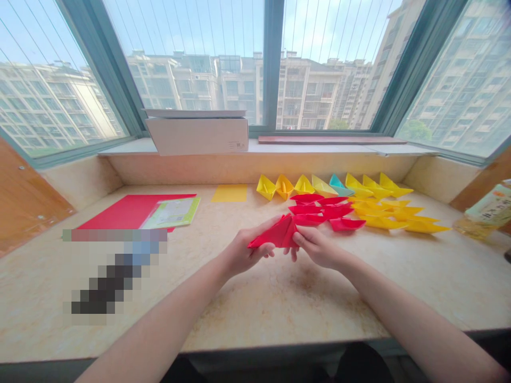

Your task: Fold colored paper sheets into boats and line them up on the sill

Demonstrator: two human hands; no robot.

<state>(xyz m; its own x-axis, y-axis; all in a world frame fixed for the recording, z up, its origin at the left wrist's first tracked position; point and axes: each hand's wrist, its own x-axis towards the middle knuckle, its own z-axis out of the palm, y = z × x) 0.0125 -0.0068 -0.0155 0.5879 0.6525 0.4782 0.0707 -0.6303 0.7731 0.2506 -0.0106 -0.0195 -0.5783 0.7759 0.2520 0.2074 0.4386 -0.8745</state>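
Observation:
A folded red paper boat (275, 234) is held between my two hands above the stone counter (303, 314). My left hand (245, 247) grips its left end, with the thumb along the lower edge. On the other side, my right hand (315, 244) pinches the right end between thumb and fingers. Just beyond my hands sit several finished red paper boats (305, 209) in short rows. Behind them stands a line of yellow paper boats (304, 185), with one blue paper boat (340, 184) among them. More yellow boats (383, 222) lie to the right.
Red paper sheets (120, 210) lie at the left under a green-and-white packet (171, 213). Nearby is a yellow sheet (229, 193). A blurred-out dark object (107, 282) lies at front left. A white box (197, 134) rests on the sill; a bottle (487, 210) stands far right.

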